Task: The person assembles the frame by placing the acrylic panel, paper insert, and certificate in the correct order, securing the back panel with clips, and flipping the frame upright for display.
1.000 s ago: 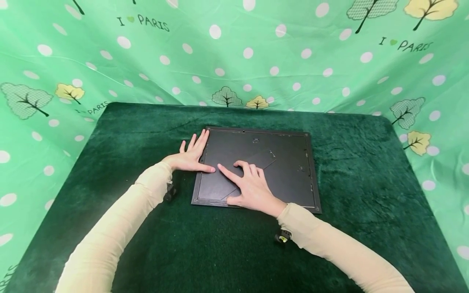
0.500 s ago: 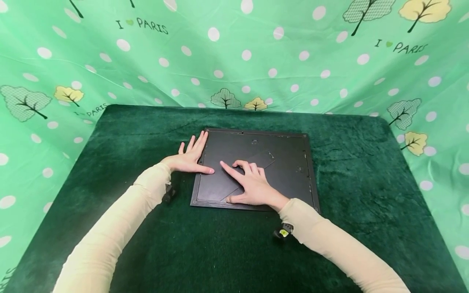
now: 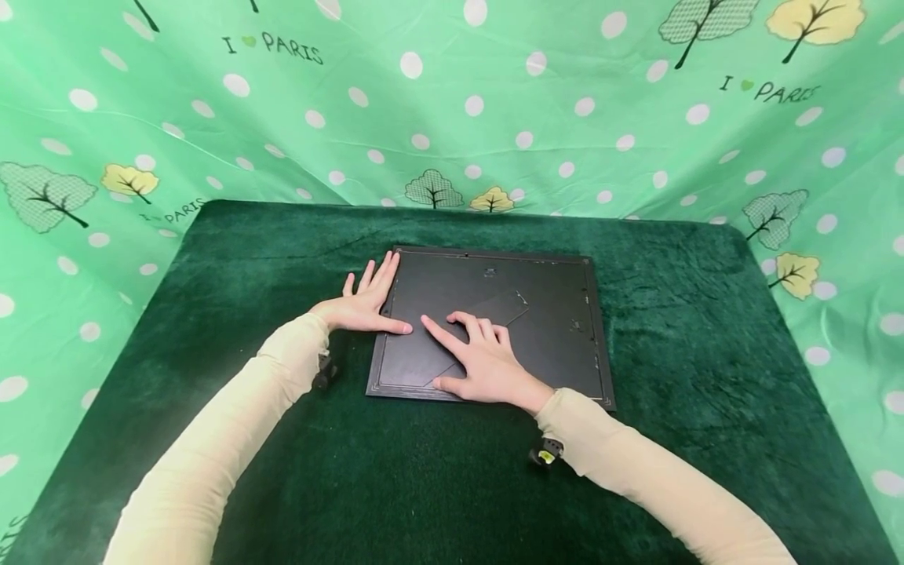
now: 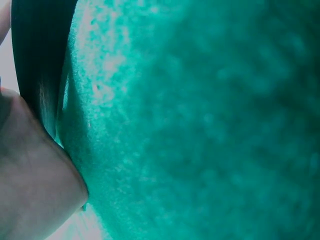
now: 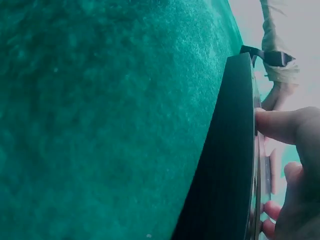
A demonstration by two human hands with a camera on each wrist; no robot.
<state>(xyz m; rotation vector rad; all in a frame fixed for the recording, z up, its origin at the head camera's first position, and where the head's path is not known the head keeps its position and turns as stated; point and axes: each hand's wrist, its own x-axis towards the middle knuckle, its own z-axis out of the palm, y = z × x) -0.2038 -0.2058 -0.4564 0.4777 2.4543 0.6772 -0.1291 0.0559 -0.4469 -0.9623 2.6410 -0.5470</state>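
Note:
A large black picture frame point(image 3: 558, 337) lies back side up on the green cloth, with a diagonal stand leg point(image 3: 515, 302) flat against its backing. Along its left edge rests my left hand point(image 3: 362, 308), fingers straight and thumb laid over the backing. My right hand point(image 3: 487, 367) is on the near half of the back. Its thumb touches the near rim, the index finger points left, and the other fingers bend over the stand leg. In the right wrist view, the thumb point(image 5: 277, 125) sits at the frame's edge; the left wrist view shows the frame's side point(image 4: 37, 55).
A dark green plush cloth point(image 3: 438, 486) covers the table on all sides of the frame. Behind and beside it hangs a light green curtain point(image 3: 318, 157) with white dots and trees. Each wrist carries a small black camera on a strap point(image 3: 551, 450).
Both hands stay in nearly the same places on the frame. The right hand shifts only slightly, and the whole head view drifts a little.

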